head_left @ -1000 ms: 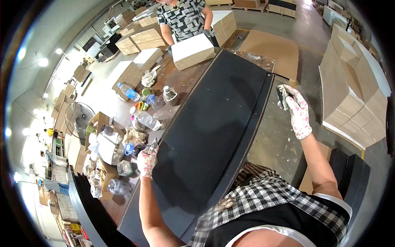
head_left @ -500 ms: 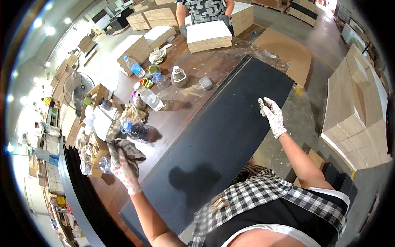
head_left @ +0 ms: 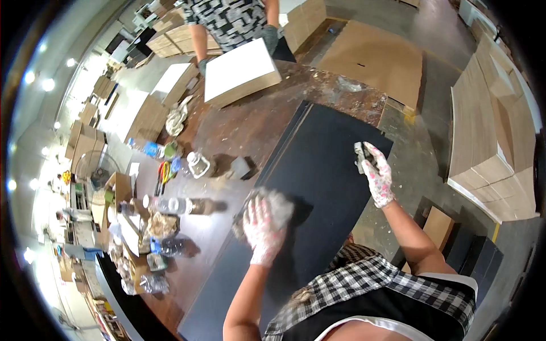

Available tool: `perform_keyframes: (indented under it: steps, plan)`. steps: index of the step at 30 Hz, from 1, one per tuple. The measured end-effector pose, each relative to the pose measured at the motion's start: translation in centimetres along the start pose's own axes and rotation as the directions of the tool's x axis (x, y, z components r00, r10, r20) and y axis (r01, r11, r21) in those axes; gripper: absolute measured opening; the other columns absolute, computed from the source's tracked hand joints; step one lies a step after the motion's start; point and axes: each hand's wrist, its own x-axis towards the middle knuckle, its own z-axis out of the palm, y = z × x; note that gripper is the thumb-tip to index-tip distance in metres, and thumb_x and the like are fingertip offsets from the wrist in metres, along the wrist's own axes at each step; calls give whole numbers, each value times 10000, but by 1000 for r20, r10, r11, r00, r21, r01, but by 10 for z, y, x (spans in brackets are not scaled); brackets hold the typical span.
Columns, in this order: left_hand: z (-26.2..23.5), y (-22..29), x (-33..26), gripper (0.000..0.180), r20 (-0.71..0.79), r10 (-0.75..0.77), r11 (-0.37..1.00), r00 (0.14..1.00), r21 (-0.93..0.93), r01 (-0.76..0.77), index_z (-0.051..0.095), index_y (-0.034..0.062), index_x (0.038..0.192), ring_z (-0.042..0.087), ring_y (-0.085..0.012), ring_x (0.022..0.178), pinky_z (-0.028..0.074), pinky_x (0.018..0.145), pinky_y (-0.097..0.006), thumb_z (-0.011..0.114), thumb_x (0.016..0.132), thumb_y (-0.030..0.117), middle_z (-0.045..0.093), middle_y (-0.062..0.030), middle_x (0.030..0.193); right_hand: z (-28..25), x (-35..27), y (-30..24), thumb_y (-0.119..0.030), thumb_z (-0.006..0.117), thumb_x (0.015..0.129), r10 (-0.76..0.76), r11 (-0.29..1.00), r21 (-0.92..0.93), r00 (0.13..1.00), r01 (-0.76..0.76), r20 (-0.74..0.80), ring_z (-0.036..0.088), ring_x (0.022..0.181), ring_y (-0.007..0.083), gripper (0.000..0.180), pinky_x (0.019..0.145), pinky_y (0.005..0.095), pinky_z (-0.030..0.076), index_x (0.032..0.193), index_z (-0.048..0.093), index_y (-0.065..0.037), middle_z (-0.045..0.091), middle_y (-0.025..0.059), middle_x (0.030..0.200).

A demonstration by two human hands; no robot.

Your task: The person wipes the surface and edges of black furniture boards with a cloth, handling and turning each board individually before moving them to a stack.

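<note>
Dark panel (head_left: 318,187), lying flat on the bench (head_left: 250,125) beneath both hands: probably stiff, heavy and smooth, best gripped along its long edges. Left hand (head_left: 263,227) presses a grey rag (head_left: 272,206) onto it; right hand (head_left: 376,173) is closed around a small tool (head_left: 360,157) at its far edge. Cluttered workshop, bottles (head_left: 170,206) beyond the left hand.
</note>
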Motion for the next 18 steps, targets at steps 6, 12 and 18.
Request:
perform_keyframes:
  steps: [6, 12, 18]
  plan:
    - [31, 101, 206, 871, -92, 213, 977, 973, 11, -213, 352, 21, 1462, 275, -297, 1437, 197, 1175, -445, 704, 755, 387, 352, -162, 1526, -82, 1, -31, -82, 538, 966, 12, 1000, -13, 976, -15, -219, 616, 969, 167, 403, 858, 308, 512, 1361, 496, -13, 595, 103, 1248]
    - [42, 208, 176, 727, -171, 668, 708, 724, -153, -689, 443, 28, 1404, 338, -359, 1397, 219, 1168, -482, 600, 823, 437, 446, -189, 1445, -121, -14, -37, -96, 536, 966, 21, 997, -58, 937, -44, -349, 617, 991, 185, 403, 875, 330, 512, 1356, 493, -5, 578, 109, 1295]
    - [46, 122, 191, 641, -374, 440, 886, 816, 31, -463, 483, 38, 1359, 477, -368, 1281, 359, 1080, -493, 658, 821, 339, 513, -191, 1374, -138, -16, -21, -55, 547, 963, 6, 1000, 20, 940, 1, -342, 606, 1076, 195, 390, 949, 359, 504, 1348, 502, -16, 542, 104, 1346]
